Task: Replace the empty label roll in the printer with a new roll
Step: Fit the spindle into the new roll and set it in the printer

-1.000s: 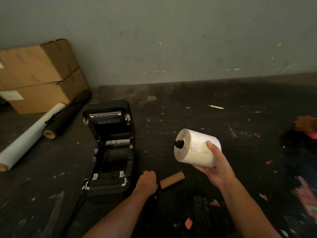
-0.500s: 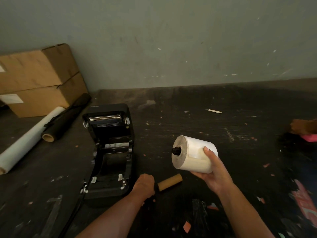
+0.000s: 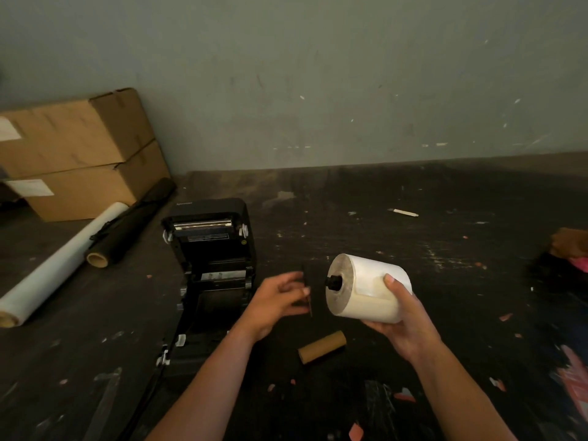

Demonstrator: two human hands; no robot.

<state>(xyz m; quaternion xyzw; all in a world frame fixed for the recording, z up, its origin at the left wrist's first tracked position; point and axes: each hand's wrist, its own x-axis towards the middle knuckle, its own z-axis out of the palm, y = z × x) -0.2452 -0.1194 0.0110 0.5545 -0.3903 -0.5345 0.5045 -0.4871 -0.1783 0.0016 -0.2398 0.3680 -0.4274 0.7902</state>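
Observation:
My right hand (image 3: 402, 316) grips a full white label roll (image 3: 366, 286) in the air, with a black spindle end (image 3: 333, 282) sticking out of its core toward the left. Just left of that end, my left hand (image 3: 280, 300) pinches a thin black disc-shaped part (image 3: 308, 294) held upright. The black label printer (image 3: 208, 249) stands open on the dark floor to the left of both hands, its roll bay bare. An empty brown cardboard core (image 3: 322, 346) lies on the floor below the roll.
Two stacked cardboard boxes (image 3: 79, 154) sit at the back left against the wall. A white film roll (image 3: 60, 265) and a black roll (image 3: 127, 224) lie beside them. The printer's cable (image 3: 152, 386) trails toward me. Scraps litter the floor; cloth lies at the right edge (image 3: 569, 249).
My left hand has risen from the floor beside the cardboard core with the black disc and come up next to the spindle end. The roll in my right hand stayed nearly still.

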